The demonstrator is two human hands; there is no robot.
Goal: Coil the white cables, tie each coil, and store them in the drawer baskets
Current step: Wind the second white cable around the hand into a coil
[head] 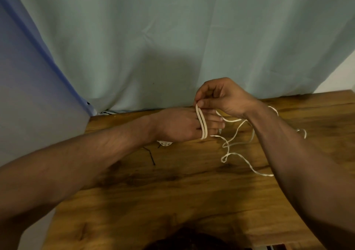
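1. White cable (203, 123): thin, cream-white cord. Two turns sit side by side round the straight fingers of the left hand (178, 124).
2. The right hand (221, 97) pinches the top of the turns.
3. The slack trails right in loose, irregular loops on the wooden table (172, 192).
4. Second white coil (164, 143): lies on the table, mostly hidden under the left hand.
5. Thin black wire (150, 154): bent, lying on the table near that coil.

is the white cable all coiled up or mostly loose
Mostly loose. Only two turns of the white cable wrap the left hand, the right hand pinches it there, and the rest trails in loops over the table.
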